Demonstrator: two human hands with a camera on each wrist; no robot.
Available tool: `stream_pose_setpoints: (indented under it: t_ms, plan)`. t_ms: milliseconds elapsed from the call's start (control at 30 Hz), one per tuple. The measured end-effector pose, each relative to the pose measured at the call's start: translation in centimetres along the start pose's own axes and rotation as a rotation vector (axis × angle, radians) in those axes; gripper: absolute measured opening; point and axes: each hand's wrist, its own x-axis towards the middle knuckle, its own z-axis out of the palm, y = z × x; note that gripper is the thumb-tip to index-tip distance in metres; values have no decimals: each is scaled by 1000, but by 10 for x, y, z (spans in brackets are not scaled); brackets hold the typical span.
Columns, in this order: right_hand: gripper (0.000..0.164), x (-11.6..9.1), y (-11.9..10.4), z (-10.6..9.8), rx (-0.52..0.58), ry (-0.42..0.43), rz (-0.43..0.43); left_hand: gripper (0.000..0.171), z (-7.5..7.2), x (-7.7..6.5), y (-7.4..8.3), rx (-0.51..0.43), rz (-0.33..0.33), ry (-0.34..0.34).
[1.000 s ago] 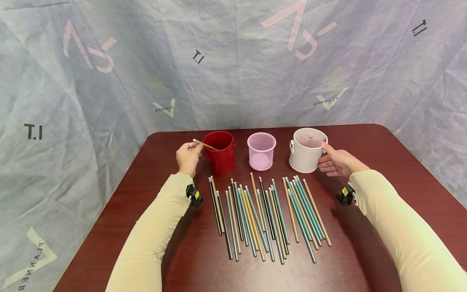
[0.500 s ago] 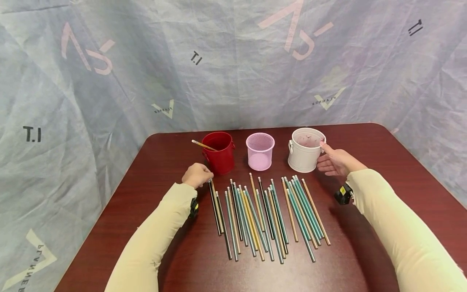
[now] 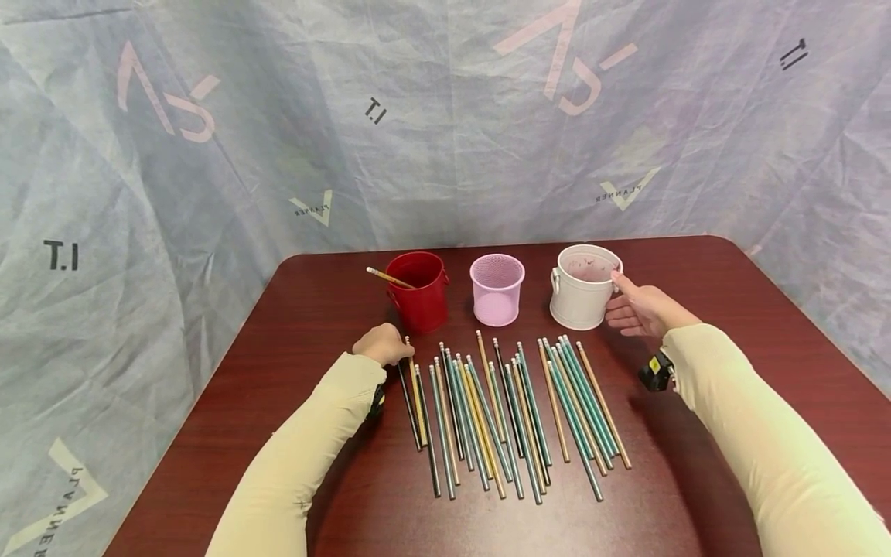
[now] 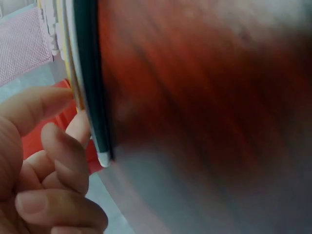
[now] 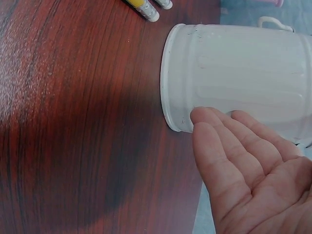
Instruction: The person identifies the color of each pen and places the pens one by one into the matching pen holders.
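Observation:
At the left end of the pencil row, my left hand (image 3: 381, 344) pinches a yellow pencil (image 3: 420, 402) near its eraser end, between thumb and finger in the left wrist view. A dark pencil (image 4: 92, 87) lies right beside those fingertips. Behind this hand stands a red bucket (image 3: 426, 309), with one yellow pencil (image 3: 390, 277) leaning out over its left rim. My right hand (image 3: 643, 308) is at the right side of a white bucket (image 3: 581, 302), its thumb at the rim. Its other fingers extend fairly straight along the bucket wall in the right wrist view.
A pink mesh cup (image 3: 496, 305) stands between the two buckets. Several teal, black, tan and yellow pencils (image 3: 480, 425) lie in a row, erasers away from me, on the dark red table (image 3: 724, 286). A grey printed cloth (image 3: 418, 155) hangs behind the table.
My left hand has let go of the pencil now leaning in the red bucket and come down to the row, where the yellow pencil has shifted slightly. The right hand stays at the white bucket.

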Motion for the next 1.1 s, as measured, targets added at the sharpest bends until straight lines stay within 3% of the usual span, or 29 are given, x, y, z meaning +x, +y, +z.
stream_pose_setpoints:
  t_ms: [400,633,733,933,1100]
  plan:
    - [97,0,0,0,-4,7,-4,36,6,-2,9,47,14,-14]
    - [97,1,0,1,5,14,0,35,5,-4,13,-19,4,2]
    - [97,1,0,1,3,17,-2,32,4,-6,15,-131,3,16]
    - [96,1,0,1,5,12,-5,19,-7,-11,18,-566,61,26]
    - [97,2,2,1,17,7,-3,25,-21,-17,24,-816,109,-1]
